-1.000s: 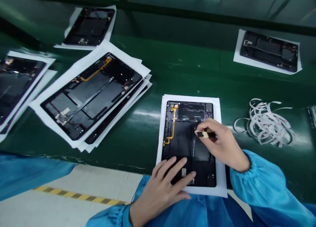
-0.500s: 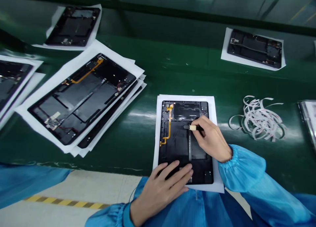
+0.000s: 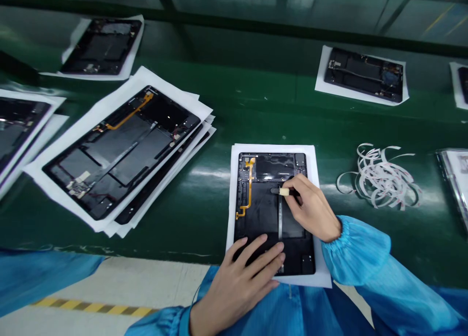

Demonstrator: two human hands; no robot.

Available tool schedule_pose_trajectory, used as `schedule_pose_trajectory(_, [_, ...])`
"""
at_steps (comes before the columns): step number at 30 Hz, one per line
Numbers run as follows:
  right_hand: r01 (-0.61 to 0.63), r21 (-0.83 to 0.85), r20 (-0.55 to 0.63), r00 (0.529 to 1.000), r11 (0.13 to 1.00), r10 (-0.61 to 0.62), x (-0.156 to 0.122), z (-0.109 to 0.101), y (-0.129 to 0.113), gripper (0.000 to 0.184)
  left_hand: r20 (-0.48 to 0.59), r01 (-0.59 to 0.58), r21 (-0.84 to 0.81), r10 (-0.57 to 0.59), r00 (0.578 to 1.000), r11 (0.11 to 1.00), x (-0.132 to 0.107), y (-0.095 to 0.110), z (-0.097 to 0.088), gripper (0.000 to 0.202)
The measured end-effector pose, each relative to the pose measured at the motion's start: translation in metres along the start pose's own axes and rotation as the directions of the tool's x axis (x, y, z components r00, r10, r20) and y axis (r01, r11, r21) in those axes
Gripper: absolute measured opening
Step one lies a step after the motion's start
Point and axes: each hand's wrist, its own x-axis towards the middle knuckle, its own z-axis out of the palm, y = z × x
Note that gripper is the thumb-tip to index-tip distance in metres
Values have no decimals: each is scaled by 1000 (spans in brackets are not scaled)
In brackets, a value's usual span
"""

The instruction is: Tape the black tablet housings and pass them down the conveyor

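An opened black tablet chassis (image 3: 261,207) with an orange flex cable (image 3: 247,189) lies on a white sheet (image 3: 234,199) on the green belt in front of me. My left hand (image 3: 243,277) rests flat on its near end, fingers spread. My right hand (image 3: 310,207) pinches a small dark tool with a pale band (image 3: 282,191), its tip touching the chassis at the top of a thin grey strip (image 3: 280,219) that runs down the middle.
A stack of open tablets on white sheets (image 3: 120,141) sits to the left, with more at the far left (image 3: 18,126) and back left (image 3: 98,46). Another tablet (image 3: 363,73) lies at back right. A pile of peeled white strips (image 3: 382,180) lies right.
My right hand with the tool has moved left and slightly up the chassis, and the grey strip below the tool now shows. The left hand stays pressed on the near end.
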Motion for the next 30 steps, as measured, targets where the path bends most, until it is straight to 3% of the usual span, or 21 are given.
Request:
schedule_pose_trajectory(14, [22, -130, -14, 1000, 991, -24, -2, 5, 0, 20, 67, -56, 25, 55, 996, 998, 16, -4, -20, 32])
schedule_pose_trajectory(25, [70, -246, -46, 995, 967, -84, -4, 11, 3, 20, 30, -6, -14, 6, 1000, 1000, 7, -3, -8, 32])
schedule_pose_trajectory(30, [71, -246, -35, 996, 967, -82, -4, 11, 3, 20, 88, -51, 31, 48, 995, 998, 9, -5, -13, 29])
